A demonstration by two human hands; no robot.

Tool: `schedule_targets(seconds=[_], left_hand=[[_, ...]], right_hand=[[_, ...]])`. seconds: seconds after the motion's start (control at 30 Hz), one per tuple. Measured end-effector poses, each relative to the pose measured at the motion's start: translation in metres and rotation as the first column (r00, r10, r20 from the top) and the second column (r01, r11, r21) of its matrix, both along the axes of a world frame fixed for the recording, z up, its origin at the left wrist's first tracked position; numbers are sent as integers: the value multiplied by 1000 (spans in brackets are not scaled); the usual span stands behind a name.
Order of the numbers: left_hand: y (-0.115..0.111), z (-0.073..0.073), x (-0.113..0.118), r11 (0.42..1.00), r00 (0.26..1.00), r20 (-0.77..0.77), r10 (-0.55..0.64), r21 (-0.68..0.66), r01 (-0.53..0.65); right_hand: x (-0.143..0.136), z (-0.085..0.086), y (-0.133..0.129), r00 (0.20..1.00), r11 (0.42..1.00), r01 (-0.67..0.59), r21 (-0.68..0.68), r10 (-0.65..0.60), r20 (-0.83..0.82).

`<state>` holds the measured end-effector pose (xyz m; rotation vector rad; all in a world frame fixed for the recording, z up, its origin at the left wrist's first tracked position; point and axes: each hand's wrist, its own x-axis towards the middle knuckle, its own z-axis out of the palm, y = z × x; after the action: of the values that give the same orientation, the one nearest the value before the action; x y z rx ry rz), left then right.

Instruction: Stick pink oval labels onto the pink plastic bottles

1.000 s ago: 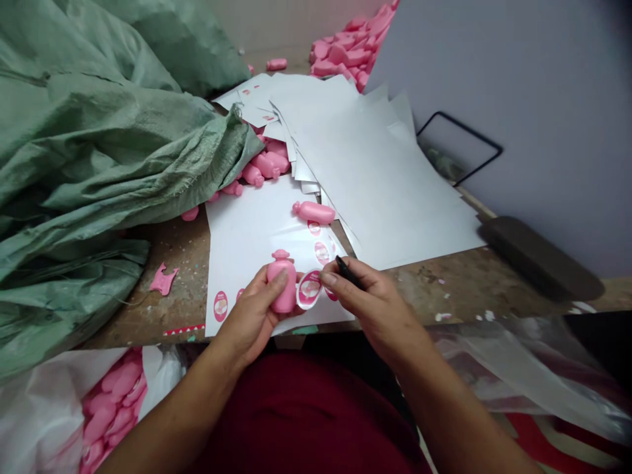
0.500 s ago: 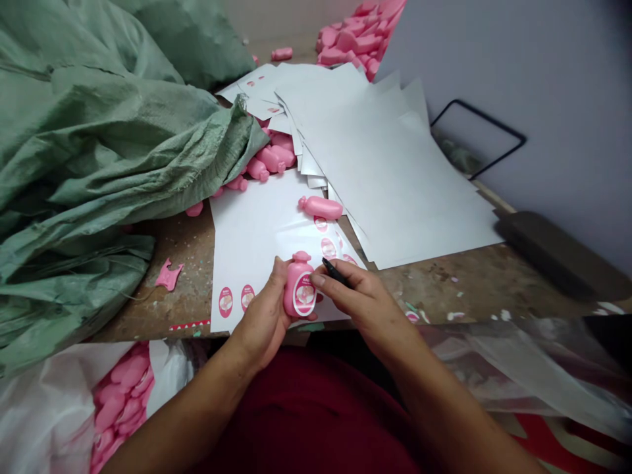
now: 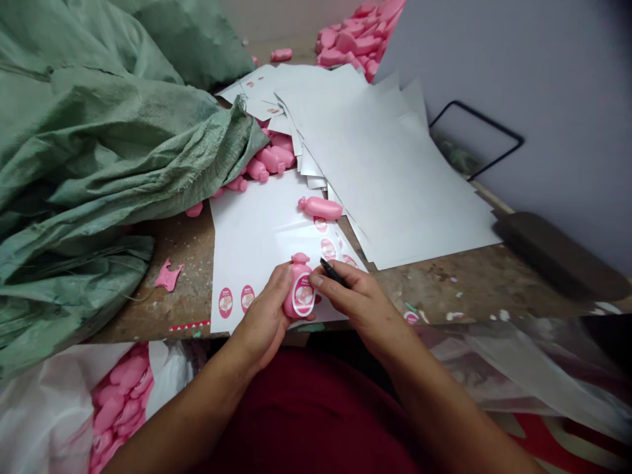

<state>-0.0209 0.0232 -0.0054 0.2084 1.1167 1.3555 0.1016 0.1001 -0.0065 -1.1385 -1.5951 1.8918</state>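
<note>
My left hand [image 3: 269, 309] is closed round a small pink plastic bottle [image 3: 291, 304], neck pointing away from me. An oval pink-and-white sticker [image 3: 303, 296] lies on the bottle's front. With its thumb on the sticker's upper right edge, my right hand [image 3: 358, 289] also grips a slim black tool [image 3: 332, 271], like a pen or tweezers; its exact kind is unclear. Beneath both hands is a white sticker sheet [image 3: 261, 224] with several oval labels. Another pink bottle [image 3: 320, 208] rests on its side on that sheet, beyond my hands.
Green woven sacks [image 3: 123, 131] cover the left, with pink bottles [image 3: 269, 159] spilling out. A stack of white sheets [image 3: 385, 171] lies to the right. More pink bottles [image 3: 353, 41] are heaped at the back. A bag of pink bottles [image 3: 121, 401] sits below the table edge. A grey panel [image 3: 518, 79] stands right.
My left thumb and fingers have shifted up the bottle's side. The bottle has turned very slightly, and my right thumb stays at the sticker's edge.
</note>
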Motion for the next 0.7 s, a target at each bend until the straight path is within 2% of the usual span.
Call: schedule_targets(seconds=[0.1, 0.23, 0.43, 0.7], left_hand=[[0, -1, -1, 1000, 999, 50, -14, 6, 14], [1, -2, -2, 1000, 996, 94, 4, 10, -5], [1, 1, -1, 1000, 999, 51, 5, 16, -6], [1, -2, -2, 999, 1000, -26, -9, 33, 10]], right_hand=[[1, -1, 0, 999, 999, -12, -38, 10, -46], [1, -2, 0, 1000, 1000, -2, -24, 1, -24], [0, -2, 0, 1000, 1000, 7, -10, -7, -14], [-2, -4, 0, 1000, 1000, 24, 20, -24, 4]])
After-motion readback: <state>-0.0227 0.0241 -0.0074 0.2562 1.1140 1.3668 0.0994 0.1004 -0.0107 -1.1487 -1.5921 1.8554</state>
